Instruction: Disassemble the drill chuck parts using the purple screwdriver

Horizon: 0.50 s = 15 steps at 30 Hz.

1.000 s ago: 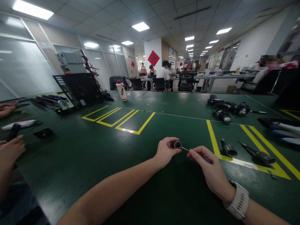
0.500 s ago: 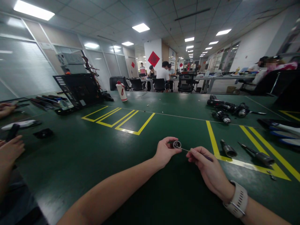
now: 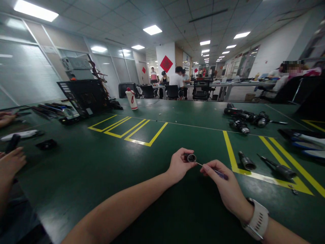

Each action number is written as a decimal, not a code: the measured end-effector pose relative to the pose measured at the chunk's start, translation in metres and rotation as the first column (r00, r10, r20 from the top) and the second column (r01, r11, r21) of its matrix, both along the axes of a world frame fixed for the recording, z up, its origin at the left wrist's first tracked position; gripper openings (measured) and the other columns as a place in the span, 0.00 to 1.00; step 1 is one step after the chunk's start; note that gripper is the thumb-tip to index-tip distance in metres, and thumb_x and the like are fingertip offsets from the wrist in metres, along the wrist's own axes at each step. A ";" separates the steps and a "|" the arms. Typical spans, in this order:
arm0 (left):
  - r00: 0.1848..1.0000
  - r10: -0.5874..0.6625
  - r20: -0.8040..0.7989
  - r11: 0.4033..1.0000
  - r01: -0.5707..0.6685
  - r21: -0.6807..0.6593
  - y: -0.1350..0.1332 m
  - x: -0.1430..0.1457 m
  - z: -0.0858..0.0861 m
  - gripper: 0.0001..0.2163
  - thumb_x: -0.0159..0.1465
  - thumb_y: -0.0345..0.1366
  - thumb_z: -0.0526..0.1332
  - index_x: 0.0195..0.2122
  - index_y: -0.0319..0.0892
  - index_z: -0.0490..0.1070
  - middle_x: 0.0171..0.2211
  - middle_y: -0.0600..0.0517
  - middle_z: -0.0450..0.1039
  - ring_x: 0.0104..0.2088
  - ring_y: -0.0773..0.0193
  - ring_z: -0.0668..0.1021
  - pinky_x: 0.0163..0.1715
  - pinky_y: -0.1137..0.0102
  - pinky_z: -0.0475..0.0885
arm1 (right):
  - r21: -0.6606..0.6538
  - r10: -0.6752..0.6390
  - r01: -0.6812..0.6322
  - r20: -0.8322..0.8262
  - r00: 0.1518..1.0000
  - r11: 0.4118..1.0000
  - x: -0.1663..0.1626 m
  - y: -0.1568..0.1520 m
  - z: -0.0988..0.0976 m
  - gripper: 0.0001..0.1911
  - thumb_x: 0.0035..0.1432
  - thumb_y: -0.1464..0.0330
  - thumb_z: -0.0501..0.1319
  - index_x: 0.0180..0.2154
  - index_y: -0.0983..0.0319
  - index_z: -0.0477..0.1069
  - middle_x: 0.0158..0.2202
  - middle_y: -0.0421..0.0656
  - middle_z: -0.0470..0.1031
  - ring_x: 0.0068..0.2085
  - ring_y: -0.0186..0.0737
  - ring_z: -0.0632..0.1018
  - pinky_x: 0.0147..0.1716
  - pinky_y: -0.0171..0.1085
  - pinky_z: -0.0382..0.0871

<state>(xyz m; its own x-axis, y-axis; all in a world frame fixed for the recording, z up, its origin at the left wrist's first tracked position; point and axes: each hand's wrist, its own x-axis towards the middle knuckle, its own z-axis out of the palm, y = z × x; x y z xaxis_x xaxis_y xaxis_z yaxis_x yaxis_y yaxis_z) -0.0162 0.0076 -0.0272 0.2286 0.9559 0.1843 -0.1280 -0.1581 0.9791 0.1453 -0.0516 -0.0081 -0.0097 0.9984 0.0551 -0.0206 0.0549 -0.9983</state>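
Note:
Between the thumb and fingers of my left hand (image 3: 179,165) is a small round metal cylinder (image 3: 191,158), its open end turned towards me. My right hand (image 3: 220,179) grips a thin screwdriver (image 3: 221,174) by its dark purple handle. The slim shaft points left, and its tip is at the cylinder's lower right rim; whether it touches is too small to tell. To the right of my hands lie a grey metal tool part (image 3: 246,161) with a hollow end and a longer one with a thin shaft (image 3: 281,169). Small metal bits (image 3: 293,190) lie near them.
The green table (image 3: 101,183) carries yellow tape outlines. Black power tool parts (image 3: 243,120) lie at the back right. A white cup (image 3: 131,99) stands at the back, beside a black computer case (image 3: 88,96). At the left edge another person's hand (image 3: 14,162) holds a dark object.
The screwdriver's tip has drawn back from inside the cylinder's opening to its lower right rim. My right hand has shifted slightly left, showing more of the handle.

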 end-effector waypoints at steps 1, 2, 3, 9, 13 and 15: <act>1.000 -0.002 0.009 1.000 0.002 -0.004 0.000 0.000 0.001 0.19 0.47 0.23 0.68 0.41 0.38 0.69 0.38 0.49 0.74 0.39 0.61 0.78 0.40 0.63 0.74 | -0.008 0.007 -0.007 -0.031 1.000 1.000 0.000 0.001 0.000 0.09 0.53 0.59 0.63 0.30 0.58 0.73 0.30 0.40 0.75 0.35 0.42 0.73 0.37 0.41 0.65; 1.000 -0.002 0.019 1.000 0.002 -0.011 -0.001 0.000 0.002 0.19 0.47 0.22 0.68 0.40 0.38 0.69 0.38 0.49 0.74 0.39 0.62 0.78 0.41 0.63 0.73 | -0.016 0.015 -0.016 -0.064 0.998 1.000 0.000 0.002 0.000 0.09 0.54 0.60 0.63 0.30 0.58 0.73 0.30 0.40 0.75 0.35 0.41 0.73 0.37 0.41 0.65; 1.000 -0.002 0.029 1.000 0.003 -0.019 -0.001 0.000 0.003 0.19 0.47 0.22 0.68 0.40 0.38 0.69 0.37 0.49 0.74 0.39 0.62 0.78 0.41 0.63 0.73 | -0.023 0.022 -0.024 -0.098 0.995 0.999 0.001 0.003 -0.001 0.09 0.54 0.60 0.62 0.30 0.59 0.73 0.30 0.40 0.75 0.34 0.41 0.73 0.37 0.41 0.66; 0.998 0.046 0.050 0.995 -0.041 -0.096 -0.005 0.001 0.013 0.17 0.45 0.19 0.68 0.36 0.37 0.69 0.38 0.49 0.74 0.39 0.61 0.78 0.42 0.62 0.73 | -0.045 0.045 -0.057 -0.227 0.973 0.997 0.003 0.006 0.000 0.08 0.55 0.61 0.61 0.30 0.59 0.72 0.30 0.41 0.75 0.34 0.40 0.74 0.36 0.41 0.69; 0.997 0.058 0.040 0.994 -0.054 -0.098 -0.004 0.001 0.012 0.18 0.46 0.20 0.68 0.37 0.37 0.69 0.37 0.50 0.74 0.39 0.62 0.77 0.41 0.63 0.73 | -0.028 -0.001 -0.005 -0.206 0.979 1.000 0.003 0.005 0.000 0.09 0.54 0.60 0.62 0.29 0.58 0.73 0.30 0.40 0.74 0.34 0.40 0.73 0.37 0.41 0.67; 0.998 0.054 0.028 0.996 -0.052 -0.075 -0.003 0.000 0.009 0.18 0.47 0.20 0.68 0.38 0.38 0.68 0.36 0.50 0.74 0.38 0.62 0.77 0.40 0.64 0.73 | -0.021 -0.025 0.022 -0.162 0.986 1.000 0.003 0.004 -0.001 0.09 0.53 0.60 0.64 0.30 0.58 0.73 0.31 0.40 0.74 0.35 0.40 0.72 0.38 0.41 0.65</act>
<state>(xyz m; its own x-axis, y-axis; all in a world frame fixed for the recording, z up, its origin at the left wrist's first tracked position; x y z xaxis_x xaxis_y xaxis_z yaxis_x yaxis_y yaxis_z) -0.0162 0.0047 -0.0182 0.1726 0.9778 0.1186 -0.1513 -0.0927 0.9841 0.1484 -0.0476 -0.0096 0.0212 0.9992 0.0353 -0.1815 0.0386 -0.9826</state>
